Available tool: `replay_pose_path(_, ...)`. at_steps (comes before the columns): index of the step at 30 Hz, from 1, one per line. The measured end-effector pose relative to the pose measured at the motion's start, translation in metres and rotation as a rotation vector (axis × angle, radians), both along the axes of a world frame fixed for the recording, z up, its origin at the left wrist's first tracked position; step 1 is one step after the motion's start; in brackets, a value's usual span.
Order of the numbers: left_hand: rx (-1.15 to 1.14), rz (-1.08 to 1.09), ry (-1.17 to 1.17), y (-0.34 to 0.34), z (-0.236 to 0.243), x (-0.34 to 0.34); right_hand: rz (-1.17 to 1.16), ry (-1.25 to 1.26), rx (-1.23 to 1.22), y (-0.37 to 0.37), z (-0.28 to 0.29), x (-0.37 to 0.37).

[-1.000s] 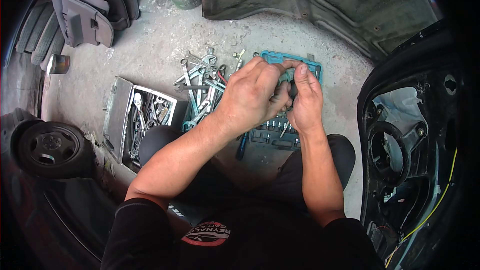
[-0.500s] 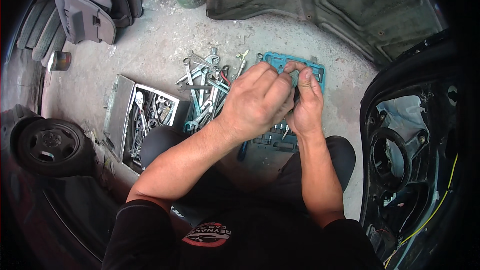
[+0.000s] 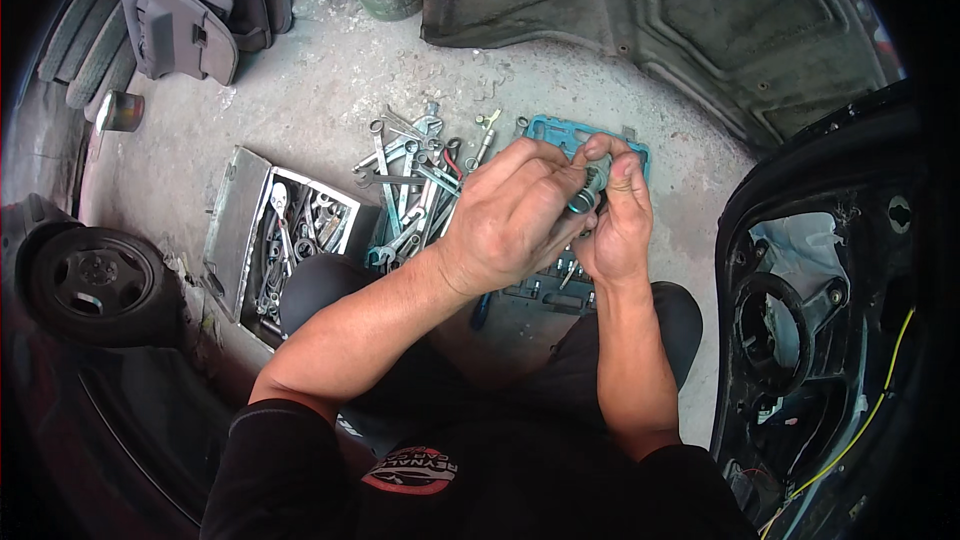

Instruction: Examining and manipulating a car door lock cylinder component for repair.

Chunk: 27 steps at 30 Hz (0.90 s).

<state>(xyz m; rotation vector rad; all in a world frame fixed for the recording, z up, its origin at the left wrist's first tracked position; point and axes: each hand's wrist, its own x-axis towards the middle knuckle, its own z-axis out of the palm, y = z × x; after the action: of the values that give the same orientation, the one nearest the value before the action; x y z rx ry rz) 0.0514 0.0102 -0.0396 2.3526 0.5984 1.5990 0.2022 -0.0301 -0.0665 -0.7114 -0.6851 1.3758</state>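
Tyres and a spare wheel [image 3: 95, 285] sit at the far left, with grey trim panels [image 3: 195, 5] above them on the concrete floor [image 3: 300, 110]. Next comes an open metal tool case [image 3: 275, 235] full of wrenches, then a loose heap of spanners [image 3: 415, 175] spread on the floor beside a teal socket tray [image 3: 560, 135]. Over that tray the left hand [image 3: 510, 225] curls in from the left, fingers pressed together and pinching a small metal socket [image 3: 585, 195]. The right hand [image 3: 620, 220] cups it from the other side, thumb laid along its top. So the small piece sits between both hands, just above the tray and not touching it. The work appears to be at a fitting or turning stage, two small parts being joined or separated by fingertip; which one cannot be told, since the fingers hide the joint. Any further move calls for a steady pinch and a careful twist, because a slip would drop the piece among the spanners. A stripped car door [image 3: 830, 320] stands at the far right.
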Motion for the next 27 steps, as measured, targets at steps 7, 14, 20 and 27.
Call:
replay_pose_path(7,-0.022,0.046,0.004,-0.006,0.011,-0.016,-0.003,-0.091,-0.020,0.006,-0.002,-0.010)
replay_pose_path(14,0.000,0.132,0.084,-0.009,-0.001,0.000,0.138,-0.001,0.063,-0.008,0.002,0.003)
replay_pose_path(20,-0.236,0.201,0.219,-0.009,0.000,-0.006,-0.025,-0.278,-0.114,-0.005,-0.005,0.006)
replay_pose_path(27,-0.512,-0.074,0.401,-0.008,0.039,-0.020,-0.118,-0.585,-0.060,-0.026,-0.040,0.041)
